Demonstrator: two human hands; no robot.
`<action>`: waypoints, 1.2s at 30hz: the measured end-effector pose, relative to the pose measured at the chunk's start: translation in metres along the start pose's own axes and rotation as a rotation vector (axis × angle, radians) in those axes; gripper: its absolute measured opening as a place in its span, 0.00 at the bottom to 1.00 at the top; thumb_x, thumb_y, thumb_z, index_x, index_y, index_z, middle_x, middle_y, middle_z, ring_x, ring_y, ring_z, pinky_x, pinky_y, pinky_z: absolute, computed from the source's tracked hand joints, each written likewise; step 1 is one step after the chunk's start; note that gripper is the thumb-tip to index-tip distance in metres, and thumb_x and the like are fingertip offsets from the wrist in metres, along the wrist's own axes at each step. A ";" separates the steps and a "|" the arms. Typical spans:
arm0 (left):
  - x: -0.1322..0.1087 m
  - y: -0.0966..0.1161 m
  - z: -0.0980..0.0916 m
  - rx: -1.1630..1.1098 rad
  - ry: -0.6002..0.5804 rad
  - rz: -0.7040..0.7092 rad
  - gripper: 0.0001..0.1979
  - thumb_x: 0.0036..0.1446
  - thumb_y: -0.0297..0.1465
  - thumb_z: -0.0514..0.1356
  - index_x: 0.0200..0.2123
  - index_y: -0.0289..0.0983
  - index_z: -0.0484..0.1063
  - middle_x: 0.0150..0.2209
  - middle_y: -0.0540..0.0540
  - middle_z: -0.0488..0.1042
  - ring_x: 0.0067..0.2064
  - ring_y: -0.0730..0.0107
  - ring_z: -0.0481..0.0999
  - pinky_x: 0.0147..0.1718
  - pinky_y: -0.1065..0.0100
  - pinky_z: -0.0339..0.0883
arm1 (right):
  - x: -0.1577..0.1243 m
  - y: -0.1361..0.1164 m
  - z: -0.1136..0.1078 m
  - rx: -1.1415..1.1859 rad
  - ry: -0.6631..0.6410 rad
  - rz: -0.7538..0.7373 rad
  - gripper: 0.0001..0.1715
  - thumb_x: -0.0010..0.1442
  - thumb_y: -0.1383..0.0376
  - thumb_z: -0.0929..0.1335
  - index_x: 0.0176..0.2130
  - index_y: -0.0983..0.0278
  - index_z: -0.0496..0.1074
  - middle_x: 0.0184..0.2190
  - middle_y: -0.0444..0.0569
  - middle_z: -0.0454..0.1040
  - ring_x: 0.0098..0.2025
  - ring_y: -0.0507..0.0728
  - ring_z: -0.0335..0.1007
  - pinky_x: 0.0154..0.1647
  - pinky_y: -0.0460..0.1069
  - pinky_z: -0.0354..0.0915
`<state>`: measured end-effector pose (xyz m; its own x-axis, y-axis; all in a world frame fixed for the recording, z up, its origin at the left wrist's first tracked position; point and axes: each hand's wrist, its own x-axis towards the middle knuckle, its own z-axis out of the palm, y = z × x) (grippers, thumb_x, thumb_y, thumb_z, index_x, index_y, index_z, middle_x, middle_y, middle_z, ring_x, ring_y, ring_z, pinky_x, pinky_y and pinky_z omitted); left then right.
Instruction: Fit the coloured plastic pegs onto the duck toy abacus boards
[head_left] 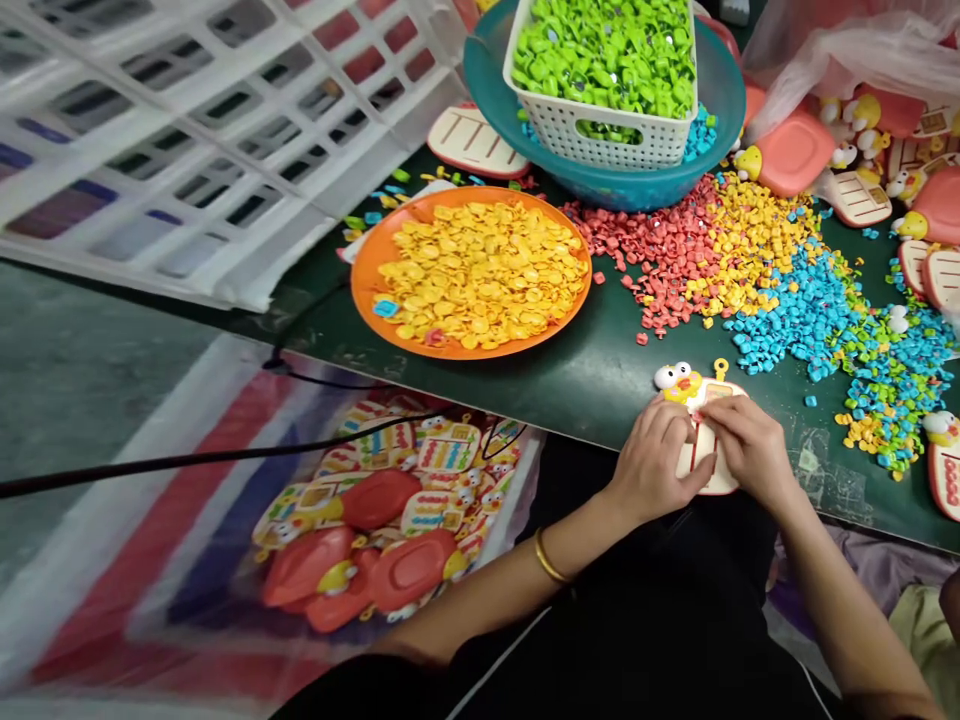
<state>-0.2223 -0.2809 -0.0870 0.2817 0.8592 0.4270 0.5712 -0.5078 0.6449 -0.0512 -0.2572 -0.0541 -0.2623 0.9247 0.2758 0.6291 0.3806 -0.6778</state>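
Note:
At the table's front edge sits a cream toy board (725, 482) with red slots, googly eyes, a yellow beak and a yellow loop on top. My left hand (654, 458) lies along the board's left side, fingers curled over it and thumb across its lower part. My right hand (752, 447) bends over the right side, its fingertips pinched near the upper slots. A reddish spot shows by those fingertips, but what they hold is too small to name. Both hands cover much of the board's middle.
An orange plate (367, 318) of yellow pieces lies left. Loose red pieces (667, 255) and blue pieces (795, 312) spread behind. A white basket (540, 118) of green pieces sits in a teal basin (600, 185). A white crate (247, 270) leans left; finished-looking toys (442, 445) fill a bag below.

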 end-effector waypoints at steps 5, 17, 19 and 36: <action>0.001 0.001 -0.004 0.031 -0.042 0.008 0.15 0.59 0.39 0.60 0.47 0.38 0.70 0.49 0.38 0.71 0.52 0.54 0.70 0.52 0.52 0.66 | 0.091 0.037 -0.004 -0.273 0.143 0.083 0.13 0.65 0.66 0.64 0.41 0.62 0.79 0.40 0.54 0.73 0.46 0.62 0.68 0.48 0.57 0.66; 0.000 -0.004 -0.006 0.000 -0.021 0.026 0.15 0.59 0.33 0.59 0.49 0.34 0.70 0.48 0.37 0.73 0.52 0.54 0.70 0.53 0.52 0.67 | 0.102 0.040 -0.025 -0.345 -0.111 0.223 0.03 0.60 0.69 0.67 0.32 0.64 0.71 0.38 0.54 0.68 0.46 0.63 0.63 0.47 0.55 0.61; 0.001 -0.004 -0.008 0.011 -0.022 0.025 0.15 0.59 0.33 0.59 0.49 0.34 0.69 0.47 0.37 0.71 0.52 0.53 0.69 0.53 0.52 0.67 | 0.077 0.032 -0.034 -0.179 -0.129 0.249 0.05 0.61 0.66 0.67 0.32 0.63 0.71 0.34 0.50 0.68 0.41 0.60 0.65 0.44 0.53 0.62; 0.001 -0.004 -0.002 0.049 0.065 -0.032 0.11 0.60 0.32 0.58 0.45 0.34 0.67 0.45 0.37 0.69 0.49 0.54 0.69 0.49 0.52 0.67 | -0.020 -0.003 0.003 -0.182 0.037 0.107 0.17 0.64 0.72 0.60 0.41 0.61 0.75 0.36 0.52 0.72 0.40 0.58 0.70 0.43 0.51 0.68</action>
<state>-0.2260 -0.2779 -0.0876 0.2128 0.8683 0.4480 0.6164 -0.4751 0.6280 -0.0496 -0.2767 -0.0597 -0.1619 0.9581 0.2361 0.7745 0.2717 -0.5713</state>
